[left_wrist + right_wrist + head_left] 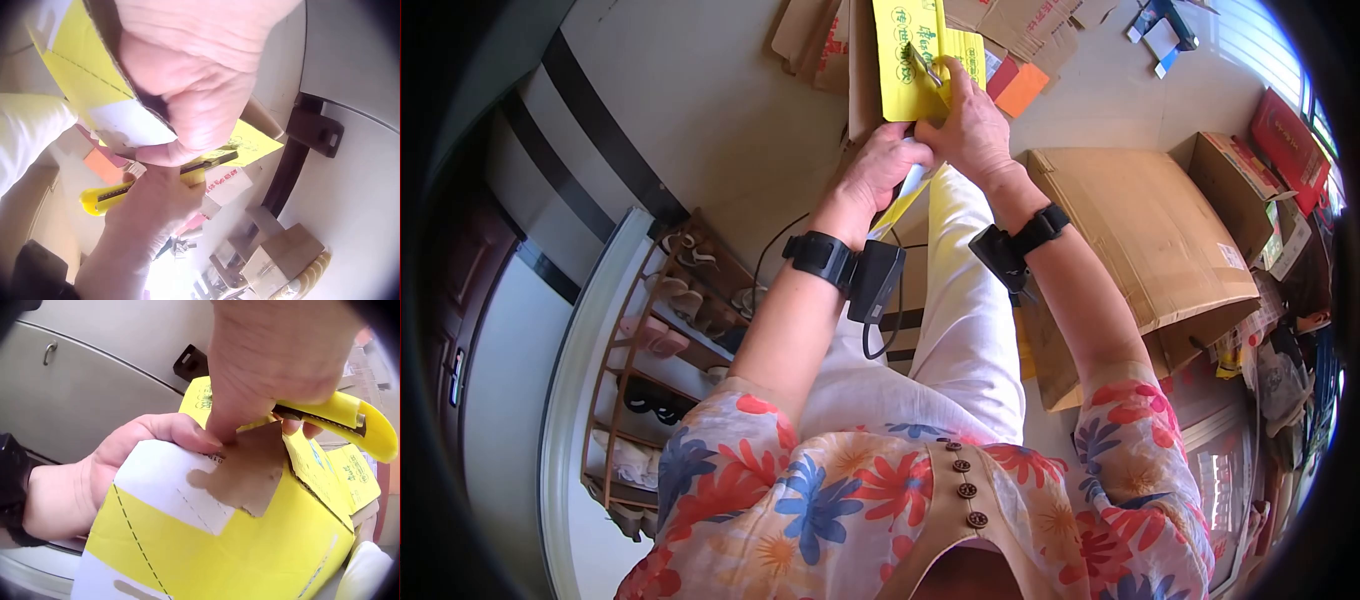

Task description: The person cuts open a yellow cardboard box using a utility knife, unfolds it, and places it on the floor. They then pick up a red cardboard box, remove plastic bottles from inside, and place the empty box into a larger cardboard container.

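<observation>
A yellow printed carton [903,85], with white and bare brown patches on its panels, is held out in front of the person's legs. My left hand [880,168] grips its near edge, the thumb lying on a white panel [156,469] in the right wrist view. Close beside it, my right hand [978,128] holds a yellow utility knife [344,422], its blade [219,159] extended over the carton. The right fingertips are at a torn brown patch [250,469] next to the left thumb.
Flattened cardboard [1030,30] and an orange piece [1022,90] lie on the floor ahead. A large brown box [1130,220] stands at the right, with a red case [1290,145] beyond. A shoe rack [615,400] stands at the left.
</observation>
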The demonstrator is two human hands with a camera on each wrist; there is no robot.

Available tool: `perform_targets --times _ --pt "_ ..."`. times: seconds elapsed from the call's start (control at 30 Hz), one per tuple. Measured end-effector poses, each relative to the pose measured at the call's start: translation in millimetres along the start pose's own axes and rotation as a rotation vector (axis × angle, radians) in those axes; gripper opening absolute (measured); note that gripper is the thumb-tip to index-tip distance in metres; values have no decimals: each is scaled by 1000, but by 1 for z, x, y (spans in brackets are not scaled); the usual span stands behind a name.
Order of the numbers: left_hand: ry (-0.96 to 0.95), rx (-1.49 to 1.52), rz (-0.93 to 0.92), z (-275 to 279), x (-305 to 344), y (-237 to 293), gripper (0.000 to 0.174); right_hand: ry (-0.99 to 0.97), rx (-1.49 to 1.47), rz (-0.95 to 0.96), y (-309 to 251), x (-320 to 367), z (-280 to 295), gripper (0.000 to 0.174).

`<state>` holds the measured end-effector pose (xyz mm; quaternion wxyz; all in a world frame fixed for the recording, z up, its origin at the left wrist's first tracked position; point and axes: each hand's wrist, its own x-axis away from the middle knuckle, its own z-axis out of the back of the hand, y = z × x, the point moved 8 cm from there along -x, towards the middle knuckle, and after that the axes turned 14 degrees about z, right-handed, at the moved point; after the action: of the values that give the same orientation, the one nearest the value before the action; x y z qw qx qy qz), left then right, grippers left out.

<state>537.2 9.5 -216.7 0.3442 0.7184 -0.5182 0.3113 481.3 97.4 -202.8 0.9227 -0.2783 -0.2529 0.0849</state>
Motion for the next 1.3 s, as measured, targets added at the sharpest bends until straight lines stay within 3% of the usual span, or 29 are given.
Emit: perform_targets --times 0.1,0.23,0.33,0.4,0.5,0.57,0.6,0.83,0.9,1.03,1.13,1.2,1.3 --pt "-1 -44 -43 3 -6 1 63 79 55 26 -4 4 6 74" --pt "68 149 -17 18 7 5 74 325 -115 -131 30 20 26 64" --pt "79 55 -43 22 1 5 77 349 -159 -48 28 22 23 62" --pt "38 91 -5 20 -2 -1 74 265 -395 -36 17 22 8 64" --pt "60 44 -65 14 -5 0 72 185 -232 -133 32 18 -13 67" --pt "83 -4 -72 8 -2 6 71 206 -343 -195 53 12 -24 58" --pt "102 -50 -76 8 0 7 70 219 -322 -203 47 10 -17 44" --pt "16 69 26 19 1 4 71 123 -238 -94 46 10 -16 29" --pt "47 -132 98 25 -1 5 65 -13 -344 -145 49 9 -29 27" --pt "186 -386 168 38 -5 11 58 -42 -304 -122 45 11 -30 26" --pt "220 -429 133 48 -12 9 55 -22 -286 -115 48 16 -27 24" --pt "218 -411 130 55 -11 10 55 117 -394 -146 61 26 -18 25" --pt "224 -340 156 71 -2 15 55 42 -287 -236 92 38 -22 26"
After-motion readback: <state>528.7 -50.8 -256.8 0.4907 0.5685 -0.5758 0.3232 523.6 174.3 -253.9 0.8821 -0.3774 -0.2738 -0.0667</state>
